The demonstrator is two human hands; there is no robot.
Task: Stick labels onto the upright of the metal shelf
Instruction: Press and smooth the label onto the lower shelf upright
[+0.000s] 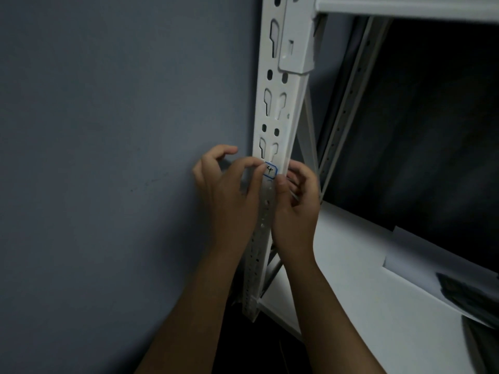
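on the upright [279,122], label [270,170] marked 4. left hand [229,182] at 9 o'clock pinches its edge. right hand [295,195] at 4 o'clock, grip curled, holding unclear.

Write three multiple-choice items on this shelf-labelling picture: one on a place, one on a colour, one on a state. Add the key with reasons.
1. Where is the small white label marked 4?
A. on the grey wall
B. on the front of the white slotted metal upright
C. on the white shelf board

2. What colour is the label's border?
A. blue
B. red
C. green

3. What is the left hand doing?
A. hanging idle
B. gripping the shelf board
C. touching the label's left edge with a fingertip

Key: 1 B, the label sits on the upright just below a pair of keyhole slots. 2 A, a blue line frames the 4. 3 C, a fingertip meets the label's edge, while the right hand is at its lower right.
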